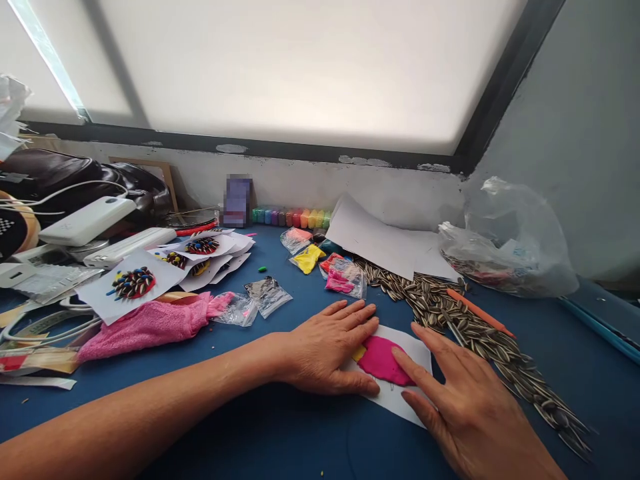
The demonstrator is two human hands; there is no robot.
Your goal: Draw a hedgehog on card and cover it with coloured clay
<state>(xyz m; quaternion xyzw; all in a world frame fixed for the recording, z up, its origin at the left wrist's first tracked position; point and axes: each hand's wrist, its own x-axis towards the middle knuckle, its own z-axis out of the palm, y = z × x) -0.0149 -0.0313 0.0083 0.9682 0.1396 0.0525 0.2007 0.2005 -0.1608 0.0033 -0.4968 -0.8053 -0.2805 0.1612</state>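
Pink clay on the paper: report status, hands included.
Left hand flat over the left edge of the paper. Right hand open, fingertip on the pink clay. Clay spread flat, yellow piece at its left. Seeds heaped beyond right hand.

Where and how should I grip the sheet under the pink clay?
Probably pinch the sheet by its flat near edge with the right hand, coming low from the near side: that margin is clear of the pink clay.

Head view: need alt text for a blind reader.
A person's left hand rests on a small white sheet while the right hand touches a flat pink clay-like patch on it. Striped seeds lie strewn rightward on the blue table; a pink cloth lies left.
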